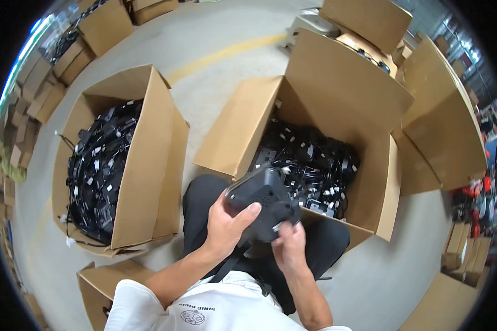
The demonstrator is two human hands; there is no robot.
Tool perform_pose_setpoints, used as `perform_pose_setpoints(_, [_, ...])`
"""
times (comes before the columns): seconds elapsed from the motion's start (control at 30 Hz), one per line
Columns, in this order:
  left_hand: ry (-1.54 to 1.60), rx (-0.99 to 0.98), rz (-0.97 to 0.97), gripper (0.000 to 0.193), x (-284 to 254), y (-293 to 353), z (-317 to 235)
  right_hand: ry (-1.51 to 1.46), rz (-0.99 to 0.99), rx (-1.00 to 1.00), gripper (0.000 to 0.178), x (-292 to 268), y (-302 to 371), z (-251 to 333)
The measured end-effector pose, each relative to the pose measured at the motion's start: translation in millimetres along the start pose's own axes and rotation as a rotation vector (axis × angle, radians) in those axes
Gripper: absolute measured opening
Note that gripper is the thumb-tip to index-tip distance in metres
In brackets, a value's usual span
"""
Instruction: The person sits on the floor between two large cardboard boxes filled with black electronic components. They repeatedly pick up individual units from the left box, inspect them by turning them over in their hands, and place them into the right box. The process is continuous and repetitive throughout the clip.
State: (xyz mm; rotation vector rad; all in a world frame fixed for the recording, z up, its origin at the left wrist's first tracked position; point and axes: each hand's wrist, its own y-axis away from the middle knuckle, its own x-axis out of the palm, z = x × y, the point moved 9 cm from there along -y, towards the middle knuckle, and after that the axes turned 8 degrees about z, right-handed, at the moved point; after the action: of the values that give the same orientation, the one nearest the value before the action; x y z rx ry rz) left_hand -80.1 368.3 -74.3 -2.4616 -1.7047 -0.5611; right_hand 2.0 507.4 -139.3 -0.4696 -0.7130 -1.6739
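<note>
My left hand (226,222) grips a black plastic device (266,199) with a patch of small round holes, its thumb laid across the near face. The device is held above my lap, tilted and partly blurred. At its lower right corner, the fingers of my right hand (290,243) are curled together around a small pale bit that is too blurred to name. Just beyond the device stands an open cardboard box (342,83), holding a heap of black devices and cables (315,160) with white connectors.
To the left, another open carton (154,165) is full of black cabled parts (107,165). A smaller box (116,276) sits near my left elbow. Stacked cartons (38,96) line the far left. Behind the middle box is a grey plastic stool (313,25).
</note>
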Motion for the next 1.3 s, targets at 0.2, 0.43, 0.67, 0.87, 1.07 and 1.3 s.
perform_pose_setpoints(0.2, [-0.181,0.04,0.092,0.054,9,3,-3,-0.066,0.051,0.267,0.069,-10,25,-57])
perform_pose_setpoints(0.43, [-0.239,0.144,0.115,0.061,11,9,-9,-0.104,0.094,0.221,0.064,-2,23,-60])
perform_pose_setpoints(0.67, [-0.247,0.16,0.124,0.062,9,7,-9,-0.009,0.082,0.276,0.07,-18,28,-75])
perform_pose_setpoints(0.87, [-0.31,-0.079,0.233,0.066,-3,-8,11,0.082,-0.053,0.27,0.067,-9,29,-53])
perform_pose_setpoints(1.07, [-0.013,-0.194,0.226,0.059,-14,-10,35,0.299,-0.085,0.238,0.057,2,36,-38])
perform_pose_setpoints(1.3, [0.107,-0.271,0.214,0.051,-14,-15,42,0.234,-0.087,0.227,0.062,14,32,-25])
